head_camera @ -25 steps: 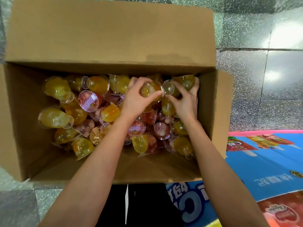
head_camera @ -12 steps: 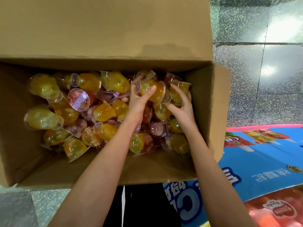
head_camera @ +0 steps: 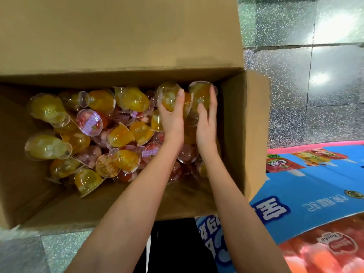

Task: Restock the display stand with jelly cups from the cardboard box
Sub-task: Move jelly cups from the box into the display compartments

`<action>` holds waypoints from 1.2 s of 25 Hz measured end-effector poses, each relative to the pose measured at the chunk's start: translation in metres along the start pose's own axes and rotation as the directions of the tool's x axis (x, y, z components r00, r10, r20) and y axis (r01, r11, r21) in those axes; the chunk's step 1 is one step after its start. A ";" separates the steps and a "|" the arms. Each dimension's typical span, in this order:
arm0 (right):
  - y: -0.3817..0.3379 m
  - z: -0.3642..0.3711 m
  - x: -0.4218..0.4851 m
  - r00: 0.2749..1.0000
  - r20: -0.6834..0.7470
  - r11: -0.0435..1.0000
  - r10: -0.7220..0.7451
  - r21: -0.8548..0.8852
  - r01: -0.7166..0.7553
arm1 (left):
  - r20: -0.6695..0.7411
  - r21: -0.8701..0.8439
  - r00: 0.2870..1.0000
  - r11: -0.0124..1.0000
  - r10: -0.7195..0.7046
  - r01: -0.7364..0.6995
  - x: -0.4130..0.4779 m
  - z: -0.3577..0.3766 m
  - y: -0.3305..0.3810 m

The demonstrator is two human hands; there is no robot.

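An open cardboard box sits on the floor, holding several clear jelly cups filled with yellow, orange and red jelly. My left hand is inside the box at its far right corner and grips a yellow jelly cup. Just to its right, my right hand holds an orange-yellow jelly cup between thumb and raised fingers. Another cup is squeezed between the two hands. I cannot pick out a display stand.
The box's far flap stands open behind the cups. Speckled grey floor tiles lie to the right. A blue printed panel with ice-pop pictures lies at the lower right, against the box's corner.
Both hands have risen from the pile with cups in them and drawn closer together. The view has shifted nearer to the box.
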State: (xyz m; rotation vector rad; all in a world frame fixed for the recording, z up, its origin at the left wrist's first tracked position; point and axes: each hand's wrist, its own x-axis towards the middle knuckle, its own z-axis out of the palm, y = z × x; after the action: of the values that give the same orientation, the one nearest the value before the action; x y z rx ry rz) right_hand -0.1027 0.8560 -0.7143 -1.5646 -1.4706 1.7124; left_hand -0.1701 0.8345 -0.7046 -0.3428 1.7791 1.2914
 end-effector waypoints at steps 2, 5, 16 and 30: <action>-0.003 -0.003 -0.010 1.000 -0.006 0.999 0.008 0.048 -0.008 | -0.002 -0.021 1.000 1.000 -0.007 0.007 -0.008 0.000 0.003; -0.011 -0.008 -0.016 0.998 -0.051 0.996 0.021 0.083 -0.016 | 0.008 -0.071 1.000 0.997 -0.011 0.011 -0.015 -0.006 0.001; -0.020 0.003 -0.069 0.985 -0.168 0.983 0.026 0.186 0.006 | 0.058 0.015 0.992 0.993 0.113 -0.114 -0.045 -0.049 0.004; -0.054 0.034 -0.185 0.928 -0.372 0.903 -0.017 0.393 0.174 | 0.390 0.041 0.903 0.976 0.183 -0.215 -0.108 -0.140 0.031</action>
State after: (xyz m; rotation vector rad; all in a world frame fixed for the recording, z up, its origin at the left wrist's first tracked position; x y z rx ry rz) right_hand -0.0963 0.7083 -0.5858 -1.4412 -0.9061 1.4608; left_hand -0.1979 0.6979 -0.5920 0.1409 1.5507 1.3159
